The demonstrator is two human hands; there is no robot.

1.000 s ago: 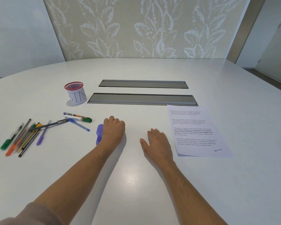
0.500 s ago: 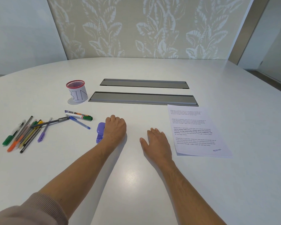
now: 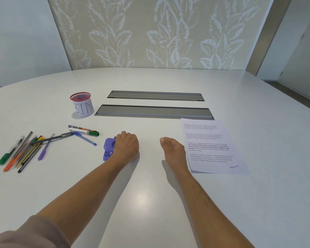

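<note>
While the left hand (image 3: pixel 126 146) apparently grips the purple stamper (image 3: pixel 109 149), the right hand (image 3: pixel 174 151) lies slack on the table (image 3: pixel 150 203)

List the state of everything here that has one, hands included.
Left hand: curled, gripping the purple tool.
Right hand: open, holding nothing.
Paper: lying flat, stamped RECEIVED.
Cup: upright.
Pens: lying loose, scattered.
Hatches: both shut.
</note>
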